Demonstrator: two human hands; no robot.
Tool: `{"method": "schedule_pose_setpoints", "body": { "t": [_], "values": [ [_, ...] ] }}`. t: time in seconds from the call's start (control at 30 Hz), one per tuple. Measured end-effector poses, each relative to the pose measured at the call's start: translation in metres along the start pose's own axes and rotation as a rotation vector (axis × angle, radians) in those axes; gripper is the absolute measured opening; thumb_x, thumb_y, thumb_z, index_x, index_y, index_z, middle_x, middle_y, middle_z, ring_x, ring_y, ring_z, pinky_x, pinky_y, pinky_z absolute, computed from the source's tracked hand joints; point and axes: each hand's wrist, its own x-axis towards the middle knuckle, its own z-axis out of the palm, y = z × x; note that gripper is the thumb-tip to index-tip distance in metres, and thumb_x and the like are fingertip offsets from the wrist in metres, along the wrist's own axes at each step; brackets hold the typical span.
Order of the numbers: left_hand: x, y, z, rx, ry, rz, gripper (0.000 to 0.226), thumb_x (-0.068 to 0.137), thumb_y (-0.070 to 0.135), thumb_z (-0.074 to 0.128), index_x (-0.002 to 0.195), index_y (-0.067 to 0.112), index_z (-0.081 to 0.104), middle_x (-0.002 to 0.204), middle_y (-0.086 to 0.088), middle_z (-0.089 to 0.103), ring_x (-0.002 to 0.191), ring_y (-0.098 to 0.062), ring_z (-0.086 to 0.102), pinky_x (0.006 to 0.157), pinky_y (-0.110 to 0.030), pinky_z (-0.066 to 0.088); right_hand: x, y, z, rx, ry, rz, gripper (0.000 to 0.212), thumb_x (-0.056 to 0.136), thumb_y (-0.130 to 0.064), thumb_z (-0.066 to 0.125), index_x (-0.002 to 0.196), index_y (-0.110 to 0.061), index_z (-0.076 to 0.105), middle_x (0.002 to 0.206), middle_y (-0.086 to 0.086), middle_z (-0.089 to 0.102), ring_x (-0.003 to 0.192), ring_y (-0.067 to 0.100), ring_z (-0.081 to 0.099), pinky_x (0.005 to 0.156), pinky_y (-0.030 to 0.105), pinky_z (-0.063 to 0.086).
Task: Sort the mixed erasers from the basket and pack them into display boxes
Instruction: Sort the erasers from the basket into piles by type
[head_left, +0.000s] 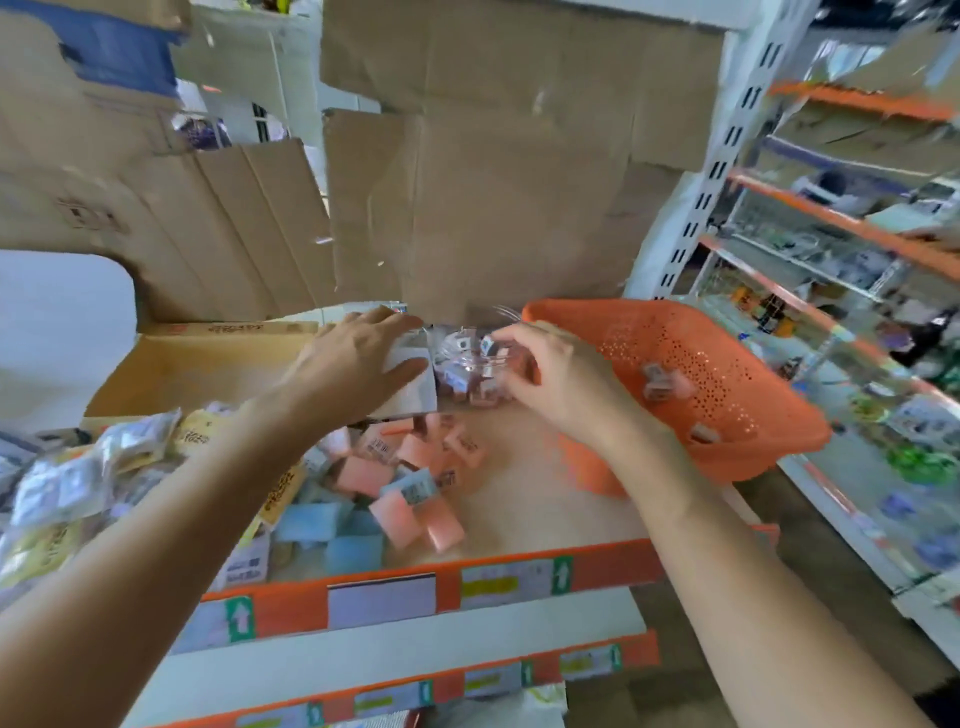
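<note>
A clear plastic display box (470, 371) with several small erasers inside stands at the back of the shelf. My left hand (358, 358) lies against a white box (413, 387) just left of it, thumb over the box's front. My right hand (540, 374) pinches a small eraser (487, 344) over the clear box's opening. The orange perforated basket (717, 374) leans tilted at the right, a few erasers left inside. Loose pink and blue erasers (410, 478) lie in a heap on the shelf in front of the boxes.
An open cardboard box (202, 364) sits at the left back. Wrapped packets (78, 483) pile at the left edge. Cardboard sheets (493, 182) stand behind. The shelf's orange front rail (519, 577) runs below; more shelving stands at the right.
</note>
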Motion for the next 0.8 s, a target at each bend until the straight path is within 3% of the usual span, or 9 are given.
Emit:
{"method": "schedule_pose_setpoints", "body": {
  "t": [0.33, 0.5, 0.63, 0.8],
  "values": [
    [0.056, 0.042, 0.023, -0.126, 0.002, 0.135, 0.041, 0.09, 0.032, 0.054, 0.13, 0.025, 0.051, 0.124, -0.004, 0.054, 0.111, -0.028, 0.051, 0.093, -0.04, 0.042, 0.003, 0.068, -0.027, -0.052, -0.029, 0.14, 0.04, 0.092, -0.021, 0.056, 0.131, -0.021, 0.051, 0.129, 0.002, 0.053, 0.117, 0.02, 0.051, 0.095, 0.029, 0.038],
    [0.079, 0.069, 0.04, -0.14, -0.003, 0.132, 0.042, 0.089, 0.032, 0.055, 0.129, 0.018, 0.052, 0.125, -0.004, 0.054, 0.112, -0.029, 0.052, 0.094, -0.038, 0.041, 0.007, 0.11, -0.045, -0.072, -0.096, 0.169, 0.039, 0.095, -0.019, 0.052, 0.133, -0.022, 0.048, 0.135, 0.001, 0.049, 0.12, 0.021, 0.049, 0.098, 0.034, 0.04],
    [0.096, 0.097, 0.056, -0.126, -0.032, 0.08, 0.056, 0.085, 0.049, 0.046, 0.13, 0.016, 0.05, 0.123, -0.008, 0.055, 0.113, -0.03, 0.051, 0.095, -0.041, 0.041, 0.013, 0.153, -0.054, -0.11, -0.232, 0.179, 0.039, 0.097, -0.017, 0.049, 0.136, -0.023, 0.045, 0.145, 0.001, 0.041, 0.129, 0.02, 0.042, 0.101, 0.032, 0.036],
    [0.12, 0.132, 0.079, -0.105, -0.132, 0.101, 0.047, 0.091, 0.034, 0.054, 0.135, 0.019, 0.046, 0.137, -0.005, 0.047, 0.129, -0.023, 0.038, 0.105, -0.028, 0.024, 0.025, 0.197, -0.063, -0.166, -0.428, 0.15, 0.041, 0.097, -0.015, 0.049, 0.138, -0.022, 0.044, 0.147, 0.004, 0.038, 0.131, 0.021, 0.04, 0.098, 0.028, 0.035]
  ]
}}
